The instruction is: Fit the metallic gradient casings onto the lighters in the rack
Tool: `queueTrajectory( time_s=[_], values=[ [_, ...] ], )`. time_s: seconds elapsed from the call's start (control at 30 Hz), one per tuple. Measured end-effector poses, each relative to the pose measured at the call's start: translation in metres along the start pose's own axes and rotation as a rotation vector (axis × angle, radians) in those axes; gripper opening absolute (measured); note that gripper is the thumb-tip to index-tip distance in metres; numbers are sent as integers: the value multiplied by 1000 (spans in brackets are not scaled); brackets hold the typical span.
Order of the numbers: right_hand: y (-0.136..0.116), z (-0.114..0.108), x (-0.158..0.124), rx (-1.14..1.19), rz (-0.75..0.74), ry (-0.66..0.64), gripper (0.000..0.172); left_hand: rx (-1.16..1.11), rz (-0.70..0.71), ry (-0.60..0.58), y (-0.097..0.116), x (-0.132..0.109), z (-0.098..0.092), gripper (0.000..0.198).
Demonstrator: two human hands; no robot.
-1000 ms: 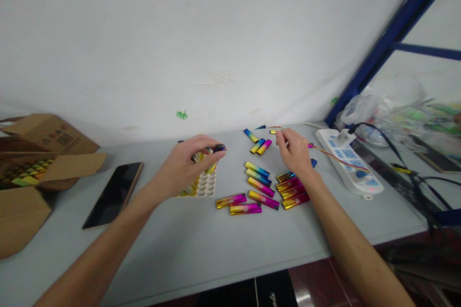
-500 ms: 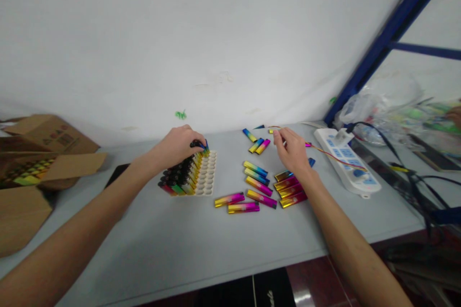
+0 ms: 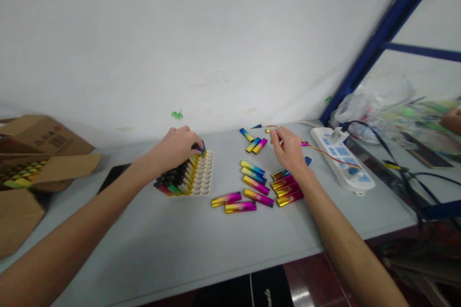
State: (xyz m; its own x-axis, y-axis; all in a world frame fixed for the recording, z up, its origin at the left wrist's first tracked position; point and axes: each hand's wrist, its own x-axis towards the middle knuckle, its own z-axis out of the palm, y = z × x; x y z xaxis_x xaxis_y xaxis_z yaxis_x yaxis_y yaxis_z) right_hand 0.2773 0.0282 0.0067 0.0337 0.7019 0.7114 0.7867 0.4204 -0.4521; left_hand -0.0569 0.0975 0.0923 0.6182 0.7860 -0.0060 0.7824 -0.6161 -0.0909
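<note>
My left hand (image 3: pixel 176 146) is curled over the far end of a white holed tray (image 3: pixel 204 177), its fingertips pinching a shiny rainbow-coloured stick (image 3: pixel 201 148) standing in the tray. Several such sticks (image 3: pixel 176 180) with black caps fill the tray's left rows. My right hand (image 3: pixel 288 151) hovers over loose rainbow sticks (image 3: pixel 252 187) lying on the grey table (image 3: pixel 201 240), fingers pinched on a thin red and yellow wire (image 3: pixel 324 152) with a small plug at its end.
A white power strip (image 3: pixel 342 160) with a plugged-in black cable lies to the right. An open cardboard box (image 3: pixel 32 163) of more sticks stands at the left, a dark phone (image 3: pixel 111 177) beside it. Clutter and plastic bags fill the far right, near a blue frame (image 3: pixel 378 33).
My left hand carried a stick from mid-air down to the tray and now presses it into a hole at the far end. The right hand has barely moved.
</note>
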Motion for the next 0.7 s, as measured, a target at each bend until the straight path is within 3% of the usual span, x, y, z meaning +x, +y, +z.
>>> queueTrajectory(
  time_s=[0.17, 0.37, 0.53, 0.6, 0.7],
  values=[
    [2, 1, 0, 7, 0, 1, 49, -73, 31, 1, -3, 4, 5, 21],
    [4, -1, 1, -9, 8, 12, 52, 10, -4, 134, 2, -1, 15, 23],
    [5, -4, 2, -17, 23, 32, 52, -45, 10, 90, -7, 2, 16, 22],
    [7, -6, 3, -21, 27, 50, 51, -82, 37, 155, 1, 1, 16, 26],
    [9, -9, 4, -41, 39, 73, 50, -207, 140, 306, 34, 0, 24, 30]
  ],
)
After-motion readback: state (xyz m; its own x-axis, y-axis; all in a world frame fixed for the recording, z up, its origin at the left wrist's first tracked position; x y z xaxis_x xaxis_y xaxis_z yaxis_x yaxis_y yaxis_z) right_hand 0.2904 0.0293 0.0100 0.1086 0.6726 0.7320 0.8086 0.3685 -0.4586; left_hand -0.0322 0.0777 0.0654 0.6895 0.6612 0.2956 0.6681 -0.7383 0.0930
